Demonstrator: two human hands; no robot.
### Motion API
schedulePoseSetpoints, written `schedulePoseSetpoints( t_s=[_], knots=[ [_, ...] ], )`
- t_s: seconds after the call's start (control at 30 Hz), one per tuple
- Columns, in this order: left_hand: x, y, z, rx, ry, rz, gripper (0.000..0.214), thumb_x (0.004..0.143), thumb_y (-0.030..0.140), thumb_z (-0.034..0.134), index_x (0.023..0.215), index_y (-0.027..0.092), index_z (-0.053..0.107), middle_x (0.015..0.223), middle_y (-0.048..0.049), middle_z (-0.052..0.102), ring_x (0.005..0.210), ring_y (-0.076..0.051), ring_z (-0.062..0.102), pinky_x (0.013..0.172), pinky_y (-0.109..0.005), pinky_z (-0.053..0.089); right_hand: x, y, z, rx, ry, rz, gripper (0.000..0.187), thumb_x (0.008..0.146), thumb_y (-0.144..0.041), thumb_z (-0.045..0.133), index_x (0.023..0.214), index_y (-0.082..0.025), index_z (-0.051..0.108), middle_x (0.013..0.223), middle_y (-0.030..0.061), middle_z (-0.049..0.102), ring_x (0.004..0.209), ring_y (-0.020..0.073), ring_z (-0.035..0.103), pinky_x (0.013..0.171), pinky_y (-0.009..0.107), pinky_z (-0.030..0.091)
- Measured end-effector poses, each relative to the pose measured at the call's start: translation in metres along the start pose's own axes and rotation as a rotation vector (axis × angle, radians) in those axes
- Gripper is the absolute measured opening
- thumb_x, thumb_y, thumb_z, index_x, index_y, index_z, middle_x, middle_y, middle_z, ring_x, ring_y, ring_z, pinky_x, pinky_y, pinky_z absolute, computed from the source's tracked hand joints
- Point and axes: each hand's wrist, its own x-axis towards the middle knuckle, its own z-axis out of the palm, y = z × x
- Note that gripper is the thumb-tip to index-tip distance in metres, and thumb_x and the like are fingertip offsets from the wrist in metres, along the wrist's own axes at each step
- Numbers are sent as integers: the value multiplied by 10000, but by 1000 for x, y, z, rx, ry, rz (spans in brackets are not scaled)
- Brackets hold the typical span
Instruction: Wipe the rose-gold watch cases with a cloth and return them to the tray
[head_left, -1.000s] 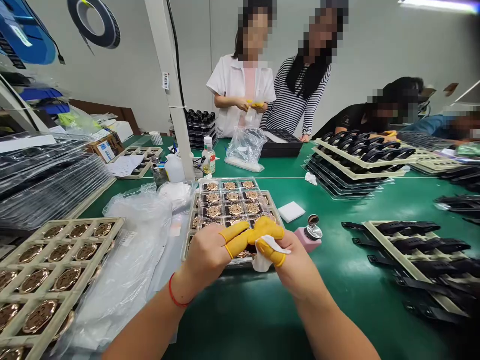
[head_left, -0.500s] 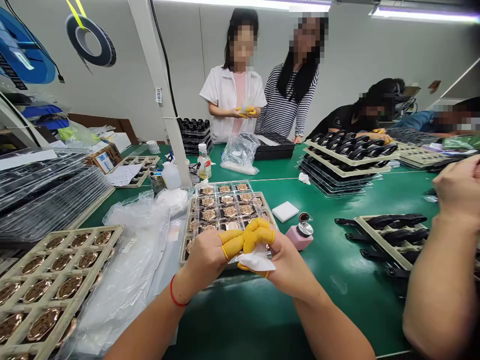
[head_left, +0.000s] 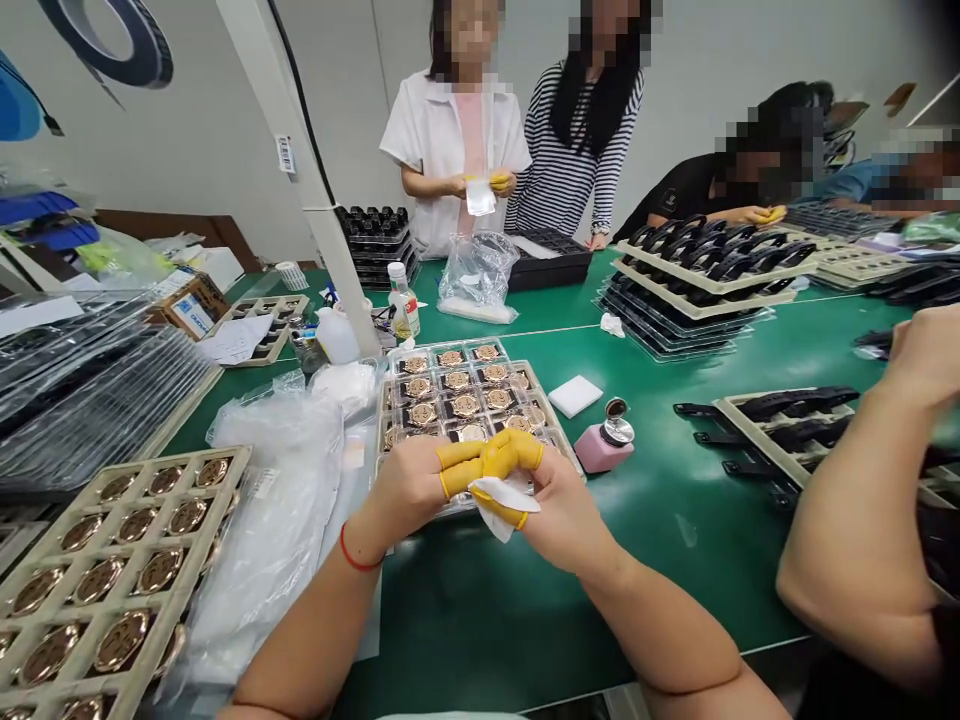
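My left hand (head_left: 416, 482), with yellow finger cots and a red cord at the wrist, meets my right hand (head_left: 559, 505) at the fingertips over the near edge of a tray. Its fingers are pinched together; whatever they grip is hidden. Folded within the closed fingers of my right hand, also in yellow cots, is a white wipe (head_left: 501, 502) that hangs below them. Under and beyond both hands, the clear tray (head_left: 442, 380) holds rose-gold watch cases in rows. A pink pump bottle (head_left: 604, 447) with its lid raised stands to the right, near a white pad (head_left: 576, 396).
At left lie another tray of watch cases (head_left: 97, 580) and clear plastic bags (head_left: 262, 520). Black-strapped watches fill stacked trays (head_left: 712, 290) at the back right. A neighbour's arm (head_left: 862, 520) reaches in from the right. Two people stand across the green table (head_left: 480, 620).
The view has tipped slightly downward. My hands remain together, with the wipe turned and hanging lower. Across the table, a person's white sheet now hangs down from the fingers.
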Motion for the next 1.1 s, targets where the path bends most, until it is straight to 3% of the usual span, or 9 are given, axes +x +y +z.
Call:
schedulePoseSetpoints(
  t_s=[0.3, 0.37, 0.47, 0.6, 0.67, 0.73, 0.83, 0.97, 1.1],
  knots=[
    [12, 24, 0, -306, 161, 50, 281, 985, 285, 345, 951, 192, 608, 816, -81, 708, 685, -143, 652, 583, -245, 461, -2, -14, -30, 169, -299, -114, 230, 702, -350, 776, 682, -200, 603, 772, 7, 588, 716, 150, 552, 665, 284, 460],
    [13, 26, -2, -350, 203, 7, 273, 982, 301, 359, 1003, 188, 606, 858, -92, 720, 773, -156, 683, 634, -251, 508, 1, -11, -34, 280, -254, -122, 253, 698, -401, 770, 675, -207, 610, 711, 1, 583, 661, 149, 545, 617, 283, 458],
    [9, 28, -1, -350, 256, -113, 198, 955, 283, 448, 1023, 181, 604, 850, -83, 728, 793, -168, 695, 678, -265, 538, 1, -4, -34, 337, -64, -194, 194, 742, -388, 736, 705, -230, 629, 645, -15, 558, 593, 137, 510, 549, 263, 432],
    [3, 35, 6, -373, 346, -266, 137, 916, 291, 534, 974, 177, 586, 774, -50, 697, 648, -139, 660, 602, -235, 535, -2, 5, -18, 164, 16, -343, 88, 763, -251, 730, 823, -267, 669, 790, 13, 613, 735, 170, 568, 673, 302, 473],
    [2, 38, 6, -440, 291, -360, 220, 961, 333, 430, 994, 162, 565, 772, -53, 665, 559, -110, 613, 538, -216, 520, -1, 8, -9, 44, 40, -316, 170, 788, -215, 702, 937, -285, 665, 872, 26, 631, 812, 185, 585, 744, 326, 478],
    [4, 39, -2, -387, 147, -428, 318, 987, 361, 325, 1017, 149, 560, 816, -76, 649, 592, -124, 610, 551, -241, 527, 1, 9, -4, -50, 78, -297, 191, 826, -185, 651, 982, -295, 656, 890, 27, 636, 834, 186, 583, 763, 336, 475],
    [6, 37, -23, -111, 3, -368, 273, 976, 319, 373, 1055, 168, 586, 926, -98, 647, 777, -178, 639, 656, -295, 541, 3, 10, -2, -157, 85, -447, 246, 844, -134, 600, 1007, -309, 656, 897, 31, 614, 842, 191, 570, 748, 350, 479],
    [3, 40, -43, 100, 112, -224, 233, 945, 192, 444, 1134, 209, 579, 949, -71, 650, 823, -162, 640, 681, -267, 529, -4, 10, -1, -261, 92, -698, 389, 802, -99, 627, 1091, -359, 632, 880, 32, 591, 841, 216, 556, 770, 409, 473],
    [0, 45, -45, 153, 131, -191, 246, 932, 146, 441, 1125, 200, 584, 990, -82, 653, 855, -176, 637, 699, -285, 523, -10, 8, -1, -211, 56, -680, 331, 794, -153, 662, 1046, -367, 657, 859, 31, 581, 812, 218, 546, 767, 427, 467]
  ],
)
